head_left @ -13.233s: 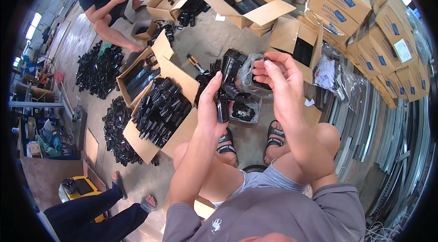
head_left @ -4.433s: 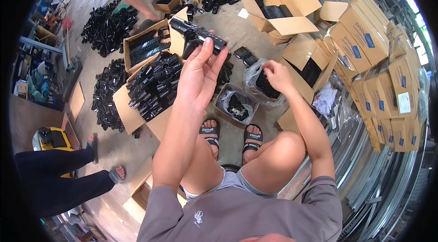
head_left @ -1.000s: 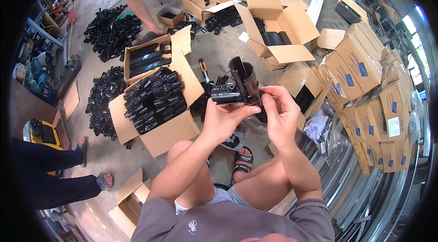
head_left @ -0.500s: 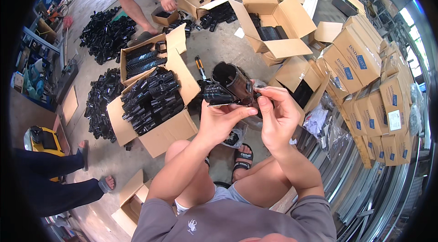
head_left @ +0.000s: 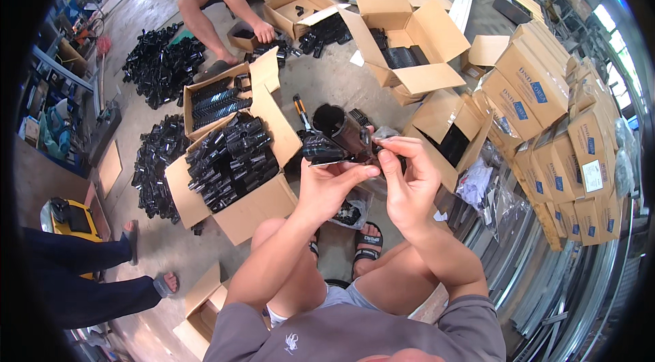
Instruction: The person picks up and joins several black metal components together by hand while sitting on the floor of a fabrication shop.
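Note:
A glossy black plastic tubular fitting (head_left: 349, 133) is raised in front of my knees, its round opening facing up and away. My left hand (head_left: 329, 188) is closed on its lower left side, thumb along the near edge. At the fitting's right end, my right hand (head_left: 411, 174) is closed, thumb and fingertips pinching there; any small piece between them is too hidden to make out. Under the hands, a clear plastic bag (head_left: 351, 212) with small dark pieces lies by my foot. Beyond the fitting, an orange-and-black handled tool (head_left: 301, 109) lies on the floor.
Left of me stands an open carton (head_left: 249, 208) heaped with black fittings, beside a loose pile (head_left: 160, 171). Stacked cartons (head_left: 525, 92) and long metal profiles (head_left: 539, 294) flank my right. A co-worker's hand (head_left: 264, 32) reaches among black parts; another person's feet (head_left: 166, 285) are at left.
Both hands keep hold of the fitting, and my right hand has shifted slightly at its right end. The co-worker's hand has moved down and right toward the black parts. The view has shifted slightly.

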Demonstrator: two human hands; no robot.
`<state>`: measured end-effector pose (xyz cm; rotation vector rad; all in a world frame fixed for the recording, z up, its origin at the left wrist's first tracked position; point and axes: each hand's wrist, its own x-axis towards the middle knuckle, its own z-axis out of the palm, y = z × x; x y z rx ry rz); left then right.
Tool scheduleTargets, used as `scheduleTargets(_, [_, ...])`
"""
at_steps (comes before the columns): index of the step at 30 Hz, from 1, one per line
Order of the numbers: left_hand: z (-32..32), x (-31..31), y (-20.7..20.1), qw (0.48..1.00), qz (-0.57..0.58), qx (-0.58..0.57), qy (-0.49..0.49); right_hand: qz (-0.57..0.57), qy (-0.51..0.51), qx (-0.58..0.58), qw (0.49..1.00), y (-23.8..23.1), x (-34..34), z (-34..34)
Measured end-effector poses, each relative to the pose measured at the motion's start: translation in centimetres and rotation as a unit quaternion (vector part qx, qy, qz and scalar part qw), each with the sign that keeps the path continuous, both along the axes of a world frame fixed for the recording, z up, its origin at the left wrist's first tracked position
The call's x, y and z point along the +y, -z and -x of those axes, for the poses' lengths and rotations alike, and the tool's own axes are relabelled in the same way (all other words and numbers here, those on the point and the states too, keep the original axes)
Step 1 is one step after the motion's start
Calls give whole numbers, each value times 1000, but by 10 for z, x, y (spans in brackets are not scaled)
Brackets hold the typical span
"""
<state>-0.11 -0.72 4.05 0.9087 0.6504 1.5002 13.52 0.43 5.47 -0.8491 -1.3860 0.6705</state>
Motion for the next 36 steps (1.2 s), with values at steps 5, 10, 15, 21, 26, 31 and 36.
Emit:
scheduleTargets(5, [0, 0, 3, 1000, 26, 1, -5, -4, 13, -62, 998, -10, 3, -4])
scheduleTargets(10, [2, 4, 7, 999, 35, 13, 15, -23, 21, -94, 995, -19, 5, -8])
scheduleTargets(15, [0, 4, 8, 997, 65, 48, 1, -89, 46, -201, 975, -26, 4, -13])
scheduleTargets(21, [-3, 3, -1, 977, 163, -137, 19, -108, -26, -294, 949, -26, 1, -6])
scheduleTargets(26, [-11, 10, 15, 966, 212, -148, 6, -120, -5, -362, 925, 7, 16, -4])
scheduleTargets(31, [-8, 8, 13, 963, 249, -107, 1, -138, 6, -360, 923, 6, 25, -2])
scheduleTargets(36, [15, -1, -2, 948, 225, 95, 205, 65, -39, -279, 957, -3, 32, -17])
